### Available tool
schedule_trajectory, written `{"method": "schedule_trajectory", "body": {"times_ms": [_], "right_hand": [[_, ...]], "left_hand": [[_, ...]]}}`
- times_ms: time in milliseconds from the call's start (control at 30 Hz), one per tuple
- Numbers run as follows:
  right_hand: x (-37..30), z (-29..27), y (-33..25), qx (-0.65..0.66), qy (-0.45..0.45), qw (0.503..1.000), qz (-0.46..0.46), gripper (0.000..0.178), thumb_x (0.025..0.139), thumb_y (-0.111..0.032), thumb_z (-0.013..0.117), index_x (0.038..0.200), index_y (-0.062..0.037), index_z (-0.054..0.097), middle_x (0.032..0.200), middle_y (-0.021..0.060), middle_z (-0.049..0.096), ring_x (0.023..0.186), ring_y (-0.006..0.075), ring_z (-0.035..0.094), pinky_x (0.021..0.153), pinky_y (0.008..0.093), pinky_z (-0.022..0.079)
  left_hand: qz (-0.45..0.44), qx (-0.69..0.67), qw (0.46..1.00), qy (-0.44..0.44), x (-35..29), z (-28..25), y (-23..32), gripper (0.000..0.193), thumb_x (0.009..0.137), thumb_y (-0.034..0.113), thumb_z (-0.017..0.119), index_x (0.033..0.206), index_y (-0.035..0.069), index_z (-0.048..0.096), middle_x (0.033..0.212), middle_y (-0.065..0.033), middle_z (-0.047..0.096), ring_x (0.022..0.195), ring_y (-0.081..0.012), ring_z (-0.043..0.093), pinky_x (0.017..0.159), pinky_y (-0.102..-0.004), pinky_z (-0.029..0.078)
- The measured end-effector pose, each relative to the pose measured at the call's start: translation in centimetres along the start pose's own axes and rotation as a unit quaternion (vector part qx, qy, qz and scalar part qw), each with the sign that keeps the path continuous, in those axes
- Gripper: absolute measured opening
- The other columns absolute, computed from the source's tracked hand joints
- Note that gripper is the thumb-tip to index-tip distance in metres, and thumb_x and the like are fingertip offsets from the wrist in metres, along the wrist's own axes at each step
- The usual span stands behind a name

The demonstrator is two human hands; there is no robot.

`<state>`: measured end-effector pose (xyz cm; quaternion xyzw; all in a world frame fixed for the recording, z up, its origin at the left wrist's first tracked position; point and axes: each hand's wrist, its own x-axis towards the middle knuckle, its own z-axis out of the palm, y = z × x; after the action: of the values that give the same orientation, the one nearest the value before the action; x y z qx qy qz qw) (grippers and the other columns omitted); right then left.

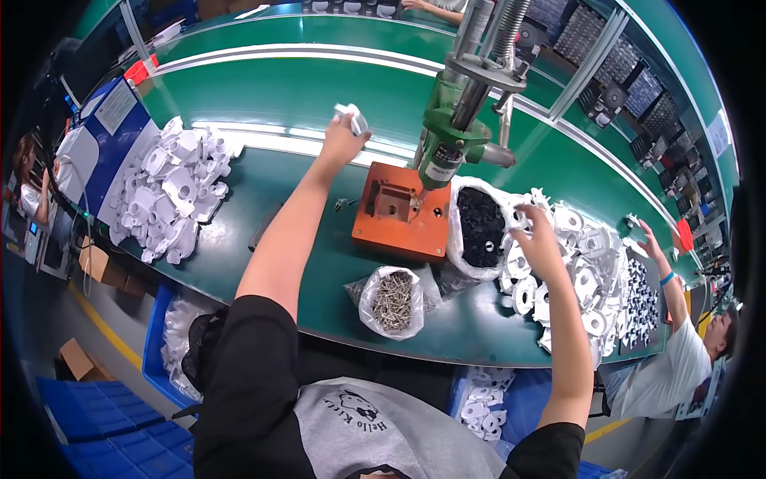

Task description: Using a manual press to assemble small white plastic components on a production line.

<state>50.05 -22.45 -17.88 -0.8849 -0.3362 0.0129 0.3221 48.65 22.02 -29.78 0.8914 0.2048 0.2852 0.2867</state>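
Note:
My left hand is raised over the far side of the bench, its fingers closed on a small white plastic part. My right hand hovers between the bag of black plastic parts and a heap of white ring-shaped plastic parts. Its thumb and fingers are spread with a gap between them, and I see nothing in them. Between my arms sits an orange fixture block with a recessed pocket. The green press head stands above it, its tip close to the pocket.
An open bag of screws lies in front of the fixture. White plastic parts are heaped at the left, by a blue-and-white machine. Blue bins stand below the bench edge. A co-worker reaches in from the right.

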Motion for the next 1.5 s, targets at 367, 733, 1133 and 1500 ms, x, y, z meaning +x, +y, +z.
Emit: {"method": "schedule_trajectory", "body": {"times_ms": [367, 733, 1133, 1500], "right_hand": [[-5.6, 3.4, 5.0, -0.304, -0.073, 0.945, 0.099, 0.084, 0.067, -0.025, 0.072, 0.141, -0.0161, 0.033, 0.145, 0.0226, 0.03, 0.11, 0.0458, 0.05, 0.082, 0.0471, 0.052], [-5.7, 4.4, 6.5, -0.211, 0.039, 0.969, 0.12, 0.057, 0.079, -0.019, 0.06, 0.133, -0.014, 0.043, 0.136, 0.0186, 0.042, 0.103, 0.0408, 0.057, 0.086, 0.0464, 0.048], [-7.6, 2.7, 5.9, 0.184, 0.134, 0.962, 0.151, 0.05, 0.089, -0.012, 0.059, 0.137, -0.0084, 0.047, 0.127, 0.0079, 0.056, 0.084, 0.0109, 0.056, 0.074, 0.0256, 0.046], [-9.8, 3.9, 2.0, 0.559, 0.139, 0.807, 0.133, 0.052, 0.096, -0.027, 0.036, 0.142, -0.0036, 0.034, 0.13, 0.0146, 0.05, 0.109, 0.0255, 0.058, 0.079, 0.0379, 0.051]], "left_hand": [[-0.176, 0.424, 0.886, 0.059, -11.9, -18.3, -7.6, 0.07, 0.076, 0.045, 0.069, 0.136, 0.021, 0.043, 0.144, -0.0219, 0.031, 0.129, -0.0429, 0.034, 0.095, -0.0688, 0.028], [-0.101, 0.459, 0.877, 0.1, -17.7, -21.8, -12.4, 0.033, 0.075, 0.021, 0.071, 0.107, 0.015, 0.064, 0.132, -0.0161, 0.042, 0.106, -0.0352, 0.051, 0.086, -0.0454, 0.044], [-0.113, 0.443, 0.886, 0.081, -16.6, -21.7, -11.2, 0.025, 0.078, 0.026, 0.07, 0.092, 0.008, 0.061, 0.122, -0.0169, 0.049, 0.112, -0.0353, 0.05, 0.088, -0.0448, 0.044], [-0.117, 0.417, 0.894, 0.114, -17.2, -21.6, -13.1, 0.024, 0.081, 0.03, 0.067, 0.089, 0.007, 0.069, 0.13, -0.0161, 0.046, 0.122, -0.0358, 0.042, 0.094, -0.0495, 0.04]]}}
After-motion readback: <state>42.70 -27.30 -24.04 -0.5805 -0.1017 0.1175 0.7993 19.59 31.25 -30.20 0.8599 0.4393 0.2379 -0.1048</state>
